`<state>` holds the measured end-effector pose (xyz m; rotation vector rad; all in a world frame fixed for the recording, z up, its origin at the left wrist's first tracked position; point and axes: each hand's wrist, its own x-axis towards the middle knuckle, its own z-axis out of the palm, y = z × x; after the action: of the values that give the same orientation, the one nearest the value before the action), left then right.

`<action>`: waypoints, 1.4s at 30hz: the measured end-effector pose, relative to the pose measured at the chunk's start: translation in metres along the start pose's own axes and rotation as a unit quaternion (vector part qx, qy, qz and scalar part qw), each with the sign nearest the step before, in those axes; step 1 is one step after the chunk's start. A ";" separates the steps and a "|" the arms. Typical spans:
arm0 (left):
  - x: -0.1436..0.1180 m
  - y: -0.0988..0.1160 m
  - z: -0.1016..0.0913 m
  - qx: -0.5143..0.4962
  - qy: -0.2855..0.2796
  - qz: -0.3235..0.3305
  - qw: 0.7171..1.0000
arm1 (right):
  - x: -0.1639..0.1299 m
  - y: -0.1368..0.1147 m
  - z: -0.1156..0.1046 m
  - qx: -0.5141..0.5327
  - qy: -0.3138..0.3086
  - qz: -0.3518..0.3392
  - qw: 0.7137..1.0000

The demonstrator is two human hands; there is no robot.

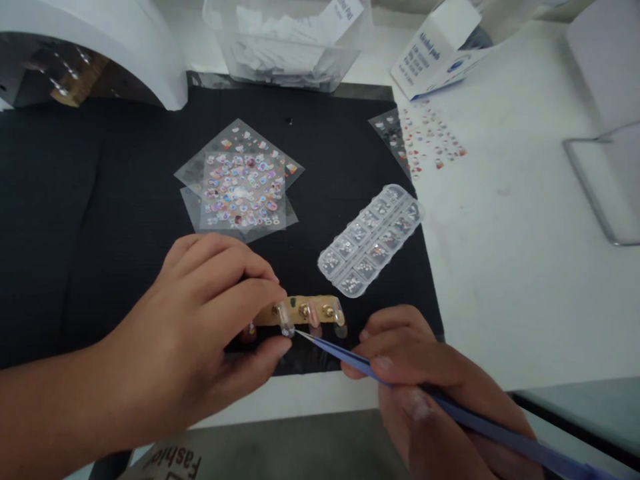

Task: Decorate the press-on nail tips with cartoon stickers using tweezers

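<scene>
My left hand [200, 327] pinches the left end of a gold nail-tip holder bar [305, 311] that carries several clear and pink false nails, low on a black mat [75, 220]. My right hand [425, 380] grips blue tweezers [350, 358]. Their fine tip touches the clear nail [286, 320] beside my left thumb. Whether anything sits in the tweezer tip is too small to tell.
A stack of clear sticker sheets [240, 183] lies mid-mat. A clear compartment box of rhinestones [373, 239] rests at the mat's right edge. Another sticker sheet [425, 140], an alcohol pads box [435, 50], a clear plastic tub [287, 43] and a white nail lamp [90, 53] stand behind.
</scene>
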<state>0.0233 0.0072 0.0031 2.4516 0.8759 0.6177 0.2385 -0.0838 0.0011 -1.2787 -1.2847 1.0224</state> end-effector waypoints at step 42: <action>-0.001 -0.001 0.000 0.000 -0.013 -0.001 1.000 | -0.005 -0.001 -0.001 0.017 0.006 0.054 0.998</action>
<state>0.0220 0.0069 0.0025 2.4541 0.8676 0.5844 0.2391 -0.0885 0.0018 -1.3384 -1.1940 1.1067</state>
